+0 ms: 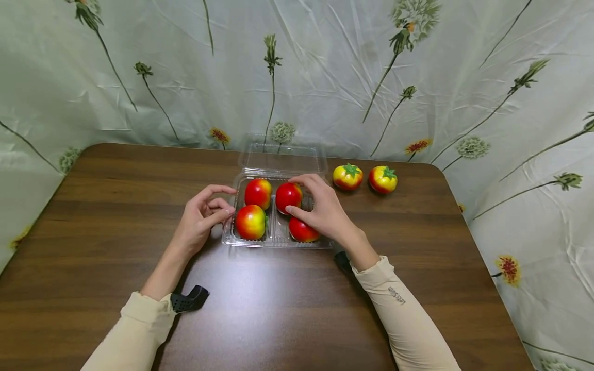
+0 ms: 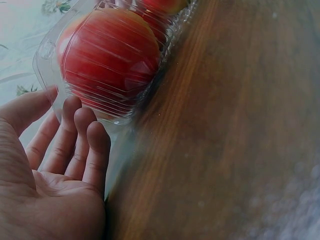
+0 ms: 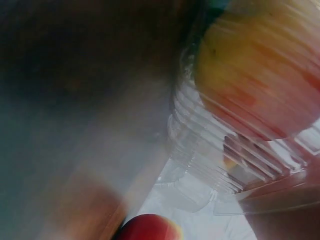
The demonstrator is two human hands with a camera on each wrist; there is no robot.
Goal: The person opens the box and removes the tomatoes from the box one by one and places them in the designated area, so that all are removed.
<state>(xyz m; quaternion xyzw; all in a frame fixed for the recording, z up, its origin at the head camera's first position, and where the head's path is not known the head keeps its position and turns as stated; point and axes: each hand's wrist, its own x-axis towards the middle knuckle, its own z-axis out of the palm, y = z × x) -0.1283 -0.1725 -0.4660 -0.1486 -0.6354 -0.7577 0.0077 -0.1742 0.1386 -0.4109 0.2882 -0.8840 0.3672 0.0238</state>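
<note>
A clear plastic clamshell box (image 1: pixel 276 244) lies on the table with its lid (image 1: pixel 283 156) tipped back. In its left half sit two red-and-yellow tomatoes, a far one (image 1: pixel 258 193) and a near one (image 1: pixel 250 222). My right hand (image 1: pixel 327 208) grips a red tomato (image 1: pixel 286 198) in the far right part, thumb on its near side and fingers over its far side. Partly under that hand, another tomato (image 1: pixel 302 231) fills the near right part. My left hand (image 1: pixel 202 217) touches the box's left rim with thumb and fingertips, its fingers loosely bent.
Two more tomatoes with green leafy tops, one (image 1: pixel 347 176) beside the other (image 1: pixel 382 179), stand on the brown wooden table (image 1: pixel 116 232) to the right of the box. A flower-patterned cloth (image 1: pixel 195 77) hangs behind the table.
</note>
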